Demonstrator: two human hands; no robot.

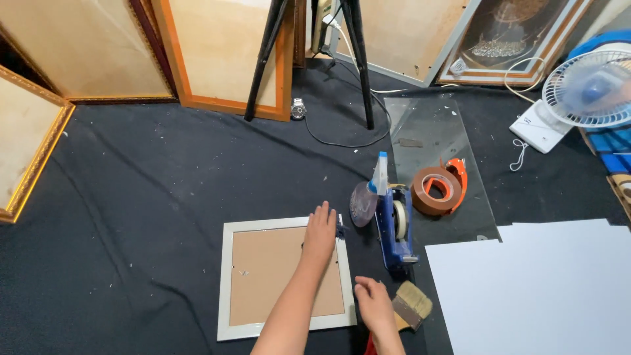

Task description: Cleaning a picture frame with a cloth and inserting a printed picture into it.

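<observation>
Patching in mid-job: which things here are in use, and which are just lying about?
In use: left hand on white picture frame; right hand by paintbrush.
Lying about: tape dispenser, brown tape roll, spray bottle, fan, white boards.

Dark carpeted floor [164, 177], framed boards [217, 52] leaning, fan [591, 89] nearby.

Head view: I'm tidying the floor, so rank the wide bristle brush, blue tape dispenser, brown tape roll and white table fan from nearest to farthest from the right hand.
1. Wide bristle brush, beside the right hand.
2. Blue tape dispenser, just above.
3. Brown tape roll, farther up-right.
4. White table fan, far top right.
</observation>
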